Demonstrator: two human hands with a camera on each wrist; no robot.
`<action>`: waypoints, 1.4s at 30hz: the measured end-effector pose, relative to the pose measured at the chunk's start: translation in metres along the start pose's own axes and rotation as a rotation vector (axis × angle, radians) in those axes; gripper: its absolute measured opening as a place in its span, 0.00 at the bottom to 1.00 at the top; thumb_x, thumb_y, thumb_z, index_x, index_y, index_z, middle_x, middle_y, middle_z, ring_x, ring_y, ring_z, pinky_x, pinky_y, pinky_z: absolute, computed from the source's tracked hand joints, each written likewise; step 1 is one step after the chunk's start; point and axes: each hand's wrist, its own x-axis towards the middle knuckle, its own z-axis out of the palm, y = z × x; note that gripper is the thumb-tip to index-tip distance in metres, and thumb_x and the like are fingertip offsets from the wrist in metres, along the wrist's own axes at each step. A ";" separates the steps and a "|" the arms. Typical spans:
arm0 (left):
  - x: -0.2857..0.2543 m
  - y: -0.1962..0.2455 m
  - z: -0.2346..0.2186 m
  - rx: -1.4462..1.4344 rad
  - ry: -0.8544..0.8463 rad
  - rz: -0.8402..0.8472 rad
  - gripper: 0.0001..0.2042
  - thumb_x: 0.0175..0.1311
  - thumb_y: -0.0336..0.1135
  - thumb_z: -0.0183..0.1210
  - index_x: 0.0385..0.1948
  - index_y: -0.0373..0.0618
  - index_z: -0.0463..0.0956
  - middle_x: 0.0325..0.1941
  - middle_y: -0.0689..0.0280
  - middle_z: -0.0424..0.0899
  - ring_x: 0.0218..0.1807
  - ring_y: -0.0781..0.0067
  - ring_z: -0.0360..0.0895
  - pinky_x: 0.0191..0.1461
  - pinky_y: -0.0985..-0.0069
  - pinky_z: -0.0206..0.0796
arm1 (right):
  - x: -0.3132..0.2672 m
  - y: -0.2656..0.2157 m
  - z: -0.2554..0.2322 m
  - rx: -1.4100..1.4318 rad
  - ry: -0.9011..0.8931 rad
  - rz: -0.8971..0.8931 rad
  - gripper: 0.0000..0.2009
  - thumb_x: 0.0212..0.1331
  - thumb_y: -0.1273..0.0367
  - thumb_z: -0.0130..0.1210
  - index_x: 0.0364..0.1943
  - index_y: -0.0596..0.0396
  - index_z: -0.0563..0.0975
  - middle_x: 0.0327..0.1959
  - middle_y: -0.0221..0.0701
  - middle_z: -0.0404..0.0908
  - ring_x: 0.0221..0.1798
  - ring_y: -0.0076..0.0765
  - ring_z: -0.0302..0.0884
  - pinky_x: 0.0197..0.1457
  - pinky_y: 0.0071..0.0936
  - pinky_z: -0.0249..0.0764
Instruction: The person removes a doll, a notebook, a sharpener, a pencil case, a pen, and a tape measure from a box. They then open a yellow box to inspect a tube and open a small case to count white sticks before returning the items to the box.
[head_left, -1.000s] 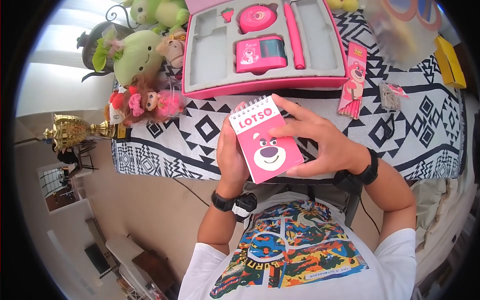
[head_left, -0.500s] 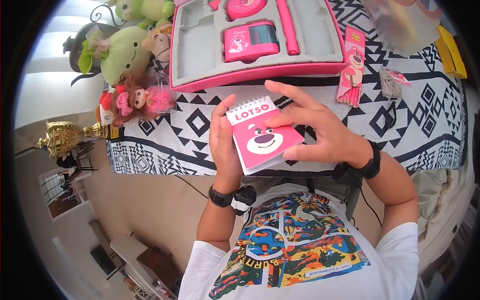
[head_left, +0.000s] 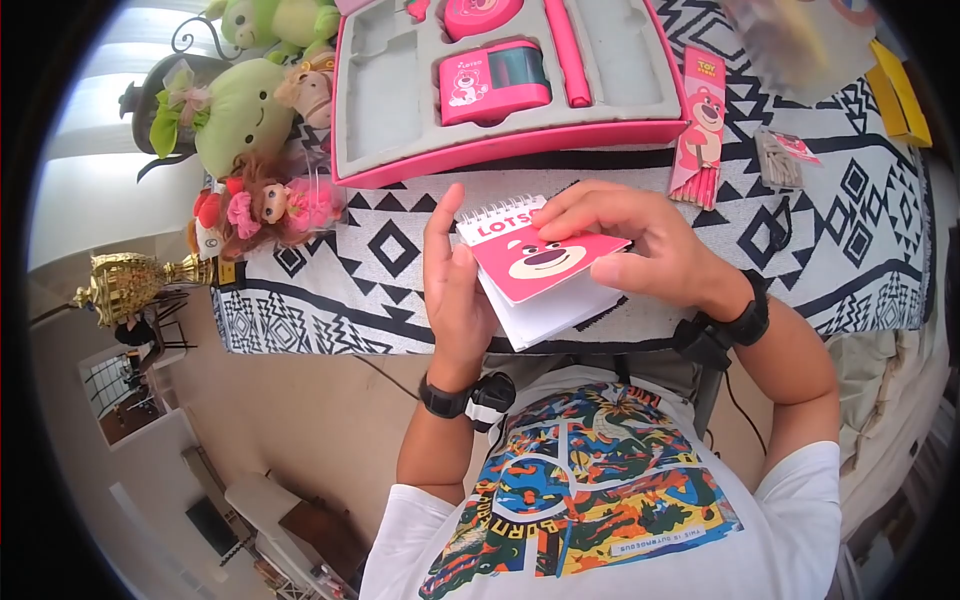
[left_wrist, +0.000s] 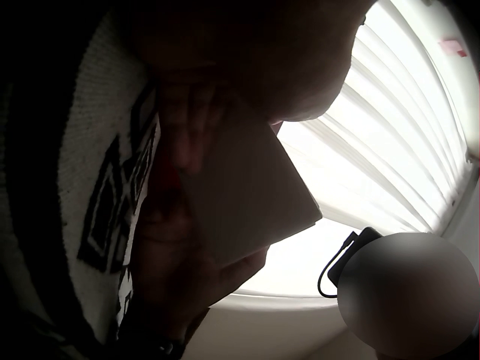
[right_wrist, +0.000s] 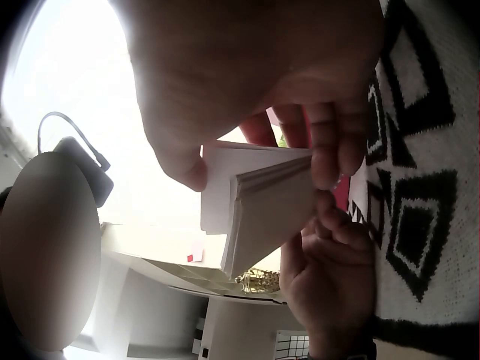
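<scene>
A small spiral notepad (head_left: 548, 258) with a pink bear cover and the word LOTSO is held above the table's near edge. My left hand (head_left: 456, 290) grips its left side, the thumb along the edge and fingers behind. From the right, my right hand (head_left: 655, 245) holds the cover, thumb at its lower corner and fingers over the top part. The cover is raised at the bottom, and white pages (head_left: 550, 318) show beneath. In the right wrist view the pages (right_wrist: 270, 206) fan apart near the right thumb. The left wrist view is dark, showing the pad's plain side (left_wrist: 251, 187).
Beyond the hands stands an open pink gift box (head_left: 510, 145) with a pink sharpener (head_left: 495, 85) in its grey insert. A pencil pack (head_left: 700, 130) and a small packet (head_left: 782, 162) lie right. Plush toys (head_left: 245, 120), a doll (head_left: 275, 205) and a gold trophy (head_left: 130, 285) are left.
The notepad's cover has lifted from the bottom, exposing white pages. My right fingers have moved onto the cover's upper part. The box has shifted slightly up and left in view.
</scene>
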 end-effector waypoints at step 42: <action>0.006 -0.019 -0.027 -0.146 -0.071 -0.012 0.20 0.81 0.39 0.49 0.66 0.36 0.68 0.64 0.56 0.78 0.62 0.67 0.78 0.65 0.68 0.71 | -0.001 -0.017 -0.009 -0.390 -0.163 -0.250 0.32 0.44 0.61 0.77 0.57 0.55 0.81 0.65 0.41 0.70 0.63 0.42 0.72 0.61 0.36 0.74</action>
